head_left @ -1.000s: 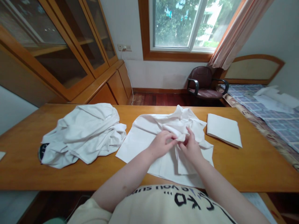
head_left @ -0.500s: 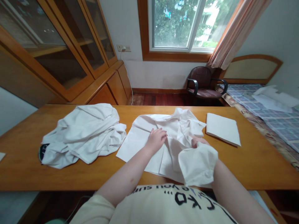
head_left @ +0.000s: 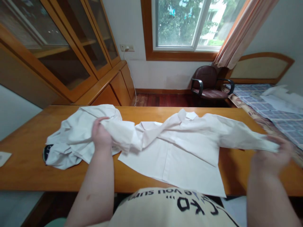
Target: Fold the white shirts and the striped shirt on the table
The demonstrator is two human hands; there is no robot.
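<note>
A white long-sleeved shirt [head_left: 187, 157] lies on the table with its collar at the far side and its hem toward me. My left hand [head_left: 101, 131] grips one sleeve, raised and bunched, in front of a crumpled pile of white cloth [head_left: 75, 138]. Out to the right, my right hand [head_left: 276, 157], blurred by motion, has hold of the other sleeve near its cuff and stretches it above the tabletop. Creases run across the shirt's upper part.
The wooden table [head_left: 28, 164] spans the view. A dark round-edged item [head_left: 46, 153] pokes out from under the pile. Beyond stand a glass-door cabinet [head_left: 71, 69], an armchair [head_left: 208, 83] and a bed [head_left: 279, 101]. A small pale card [head_left: 4, 158] lies at the left.
Both hands have moved apart, drawing the sleeves out to left and right. The bunched shirt is now spread wider. The folded white cloth at the right is now hidden behind the sleeve.
</note>
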